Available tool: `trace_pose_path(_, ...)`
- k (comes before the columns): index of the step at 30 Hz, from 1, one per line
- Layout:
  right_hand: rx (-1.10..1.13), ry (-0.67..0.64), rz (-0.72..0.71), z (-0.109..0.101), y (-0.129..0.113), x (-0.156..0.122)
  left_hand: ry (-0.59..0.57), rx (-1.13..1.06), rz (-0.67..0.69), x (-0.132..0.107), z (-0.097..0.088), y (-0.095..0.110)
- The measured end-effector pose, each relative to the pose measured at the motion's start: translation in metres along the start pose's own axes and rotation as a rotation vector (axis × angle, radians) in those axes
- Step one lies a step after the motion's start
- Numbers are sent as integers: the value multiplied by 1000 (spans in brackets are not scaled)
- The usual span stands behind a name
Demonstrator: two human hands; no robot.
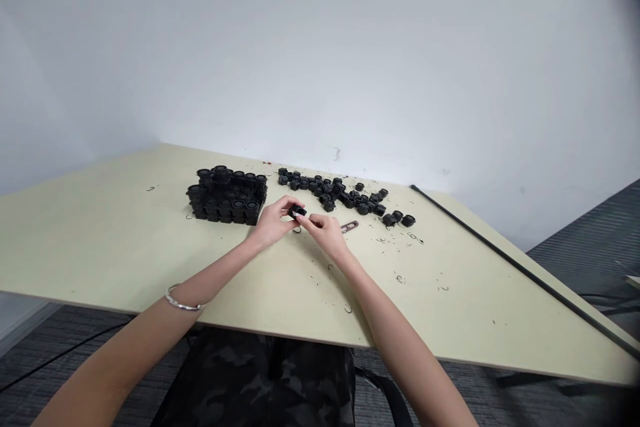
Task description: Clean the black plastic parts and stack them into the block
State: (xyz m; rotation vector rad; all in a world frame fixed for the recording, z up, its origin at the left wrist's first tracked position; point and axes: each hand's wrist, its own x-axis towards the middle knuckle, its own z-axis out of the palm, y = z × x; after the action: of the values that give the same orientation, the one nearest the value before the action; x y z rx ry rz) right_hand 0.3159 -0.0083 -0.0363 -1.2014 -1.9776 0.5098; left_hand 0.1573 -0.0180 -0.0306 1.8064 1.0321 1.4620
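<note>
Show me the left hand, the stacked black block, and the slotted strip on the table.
Left hand (269, 227), head view, back of the hand.
Stacked black block (226, 199), head view, middle of its top.
Slotted strip (349, 226), head view, its middle.
</note>
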Motion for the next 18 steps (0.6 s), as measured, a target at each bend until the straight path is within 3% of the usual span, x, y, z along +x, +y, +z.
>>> trace_pose_path(11,-64,117,-38,0,-2,-2,46,43,18,1,-2,2)
trace_pose_path(18,124,356,26,-20,6,4,106,-19,-8,1,-2,0)
